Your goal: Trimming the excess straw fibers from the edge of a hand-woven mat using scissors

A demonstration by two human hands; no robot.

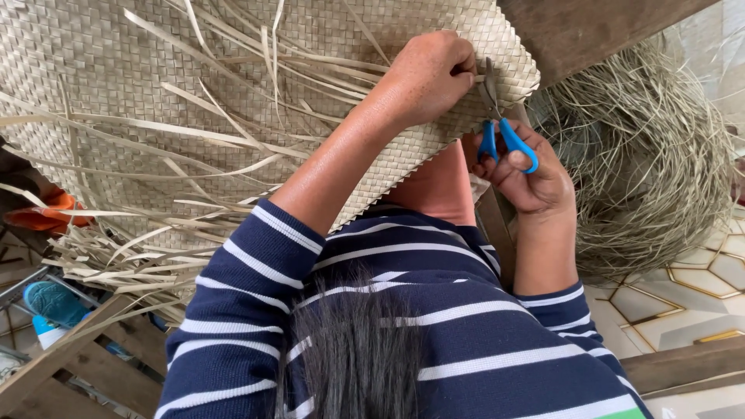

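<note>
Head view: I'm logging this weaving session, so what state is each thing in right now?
Pale woven straw mat: partly woven, loose strips sticking out.
Blue-handled scissors: blades at the mat's edge, gripped in the right hand; open or shut, unclear.
Left hand: closed, pinching the mat's edge.
Tangled heap of thin straw trimmings: lying loose on the tiled floor.

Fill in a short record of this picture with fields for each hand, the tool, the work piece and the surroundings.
Left hand: gripping the edge of the pale woven straw mat
Right hand: fingers through the blue-handled scissors
Scissors: blades at the mat's edge
Mat: loose strips sticking out
Surroundings: heap of dry straw fibres, tiled floor
</note>
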